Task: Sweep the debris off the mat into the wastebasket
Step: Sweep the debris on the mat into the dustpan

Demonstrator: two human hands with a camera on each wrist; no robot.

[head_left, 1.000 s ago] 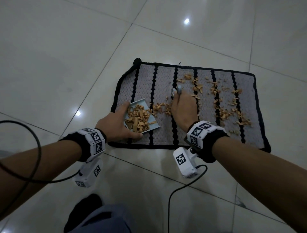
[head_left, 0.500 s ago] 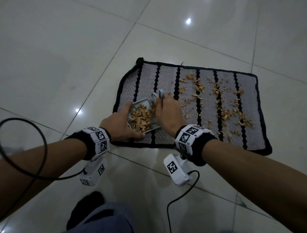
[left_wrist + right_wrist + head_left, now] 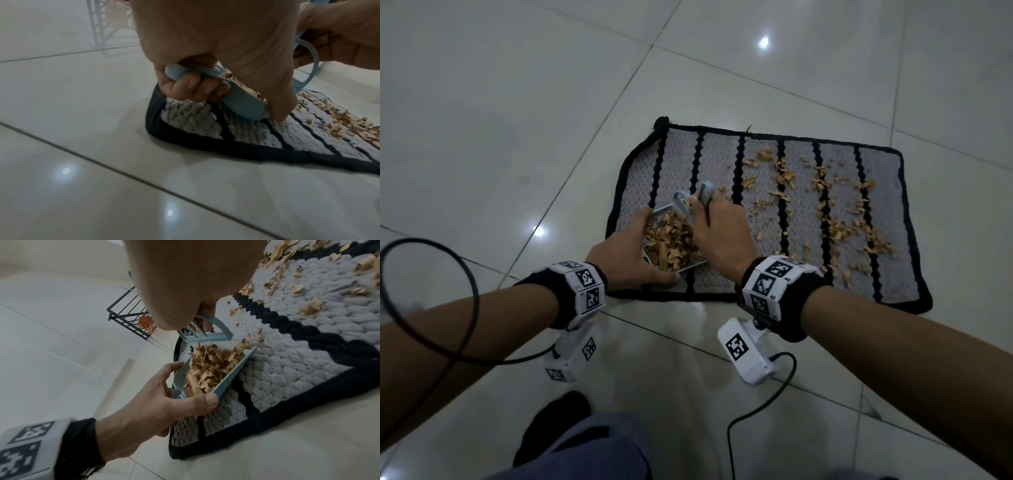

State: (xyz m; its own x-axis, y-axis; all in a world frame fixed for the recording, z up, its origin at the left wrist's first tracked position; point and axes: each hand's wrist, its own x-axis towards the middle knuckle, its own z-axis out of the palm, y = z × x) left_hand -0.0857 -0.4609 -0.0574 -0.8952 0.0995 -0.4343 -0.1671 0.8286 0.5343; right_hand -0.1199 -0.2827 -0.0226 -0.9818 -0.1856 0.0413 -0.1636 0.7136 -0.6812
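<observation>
A grey mat (image 3: 887,192) with black stripes lies on the tiled floor, with tan wood shavings (image 3: 839,233) strewn over its right half. My left hand (image 3: 626,253) grips a small light-blue dustpan (image 3: 661,213) at the mat's near left, thumb on its near edge (image 3: 232,376). The pan holds a heap of shavings (image 3: 209,365). My right hand (image 3: 722,233) holds a small light-blue brush (image 3: 705,192), whose head (image 3: 205,335) stands at the pan's mouth. An orange latticed basket (image 3: 146,322) stands far off on the floor.
A black metal rack (image 3: 125,311) stands on the floor beyond the mat's left end, next to the orange basket. Black cables (image 3: 462,294) trail from both wrist cameras across the pale tiles. My knee (image 3: 585,448) is at the bottom edge.
My right hand has drawn the brush leftward from the mat's middle to the dustpan's mouth, pushing shavings in. The heap in the pan has grown. The left hand has stayed put.
</observation>
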